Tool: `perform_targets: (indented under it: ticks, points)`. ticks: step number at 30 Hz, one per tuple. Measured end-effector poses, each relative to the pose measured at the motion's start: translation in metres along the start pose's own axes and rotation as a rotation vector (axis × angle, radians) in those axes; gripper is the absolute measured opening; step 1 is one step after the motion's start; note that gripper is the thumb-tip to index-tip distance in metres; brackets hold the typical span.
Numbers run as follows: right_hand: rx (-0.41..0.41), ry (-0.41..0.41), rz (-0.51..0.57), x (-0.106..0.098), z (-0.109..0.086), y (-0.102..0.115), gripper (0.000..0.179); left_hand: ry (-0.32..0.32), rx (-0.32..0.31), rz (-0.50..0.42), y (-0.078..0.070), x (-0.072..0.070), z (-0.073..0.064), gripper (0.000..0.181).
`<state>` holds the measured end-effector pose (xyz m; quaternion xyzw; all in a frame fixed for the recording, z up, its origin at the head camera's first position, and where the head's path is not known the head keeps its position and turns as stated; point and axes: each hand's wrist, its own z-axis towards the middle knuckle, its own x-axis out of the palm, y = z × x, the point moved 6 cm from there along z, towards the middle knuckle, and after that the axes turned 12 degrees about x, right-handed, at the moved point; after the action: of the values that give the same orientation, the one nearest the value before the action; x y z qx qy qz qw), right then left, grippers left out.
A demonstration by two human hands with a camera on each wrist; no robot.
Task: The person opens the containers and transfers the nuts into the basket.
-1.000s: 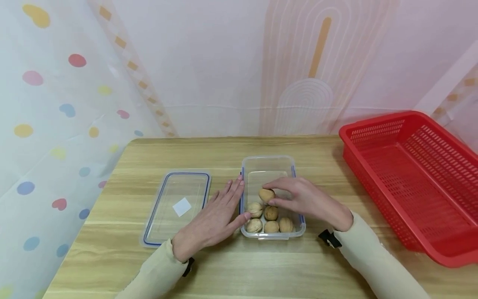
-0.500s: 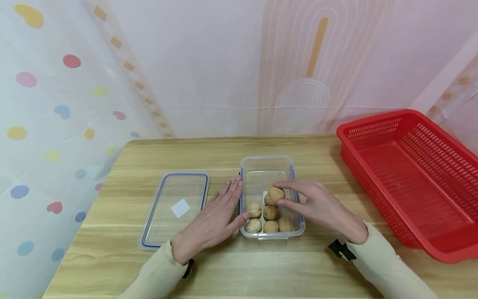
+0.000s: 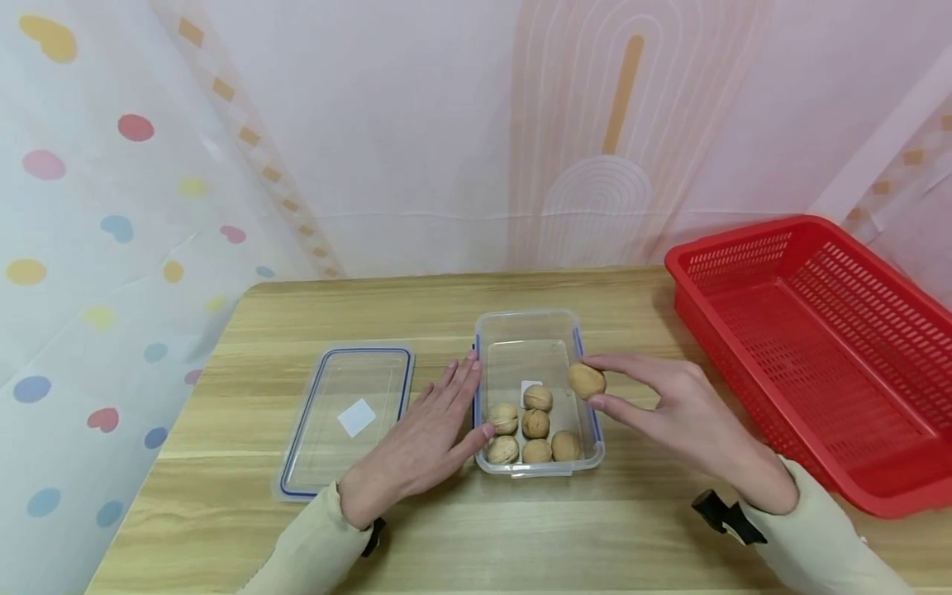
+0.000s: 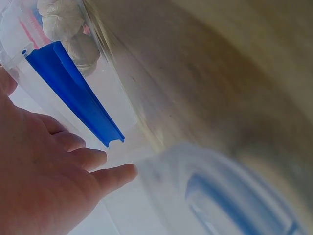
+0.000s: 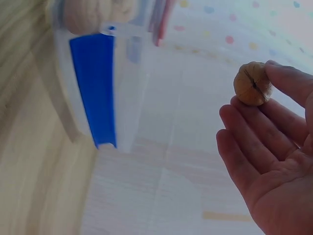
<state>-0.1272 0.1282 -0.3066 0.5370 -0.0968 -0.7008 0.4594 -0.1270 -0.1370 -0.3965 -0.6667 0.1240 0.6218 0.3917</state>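
Observation:
A clear plastic food container (image 3: 524, 326) with blue side clips stands mid-table. Several walnuts (image 3: 535, 424) lie in its near half. My right hand (image 3: 684, 413) pinches one walnut (image 3: 587, 380) between thumb and fingertips, over the container's right rim. In the right wrist view this walnut (image 5: 253, 84) shows its seam, and the other fingers stretch out below it. Along the container's left wall lies my left hand (image 3: 424, 442), fingers extended and touching the side, thumb at the near-left rim. The left wrist view shows those fingers (image 4: 115, 178) beside the blue clip (image 4: 73, 93).
The container's lid (image 3: 357, 380), clear with a blue seal and a white paper square (image 3: 357, 417), lies flat to the left. A large red plastic basket (image 3: 699, 306) stands at the right. A patterned cloth (image 3: 416, 140) hangs behind the wooden table (image 3: 446, 545).
My right hand has lifted the pinched walnut from inside the container and carried it right to the rim. Another walnut is now uncovered beneath where it was. The left hand stays put.

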Motion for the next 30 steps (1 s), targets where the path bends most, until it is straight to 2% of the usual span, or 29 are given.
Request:
perform_targets:
  ticks: [6, 13, 18, 22, 26, 28, 30]
  points:
    - [0.043, -0.018, -0.032, -0.027, -0.005, 0.010, 0.055, 0.002, -0.003, -0.002, 0.000, -0.001, 0.000, 0.081]
    - [0.023, -0.041, -0.070, -0.057, -0.011, 0.020, 0.061, 0.000, 0.003, 0.003, -0.001, -0.001, 0.000, 0.081]
    - [0.008, -0.054, -0.143, -0.076, -0.013, 0.023, 0.066, -0.004, 0.003, 0.006, 0.000, 0.000, 0.000, 0.081]
    - [0.007, -0.068, -0.200, -0.091, -0.013, 0.022, 0.054, -0.006, 0.006, 0.008, 0.001, 0.000, 0.000, 0.081]
    - [-0.010, -0.092, -0.194, -0.106, -0.012, 0.018, 0.047, 0.004, 0.001, 0.001, 0.001, 0.000, -0.001, 0.081]
    - [0.021, -0.104, -0.197, -0.113, -0.011, 0.013, 0.050, 0.009, -0.002, -0.002, 0.001, 0.000, -0.001, 0.080]
    - [0.081, -0.108, -0.199, -0.120, -0.010, 0.007, 0.061, 0.011, -0.002, -0.001, 0.001, 0.000, 0.000, 0.080]
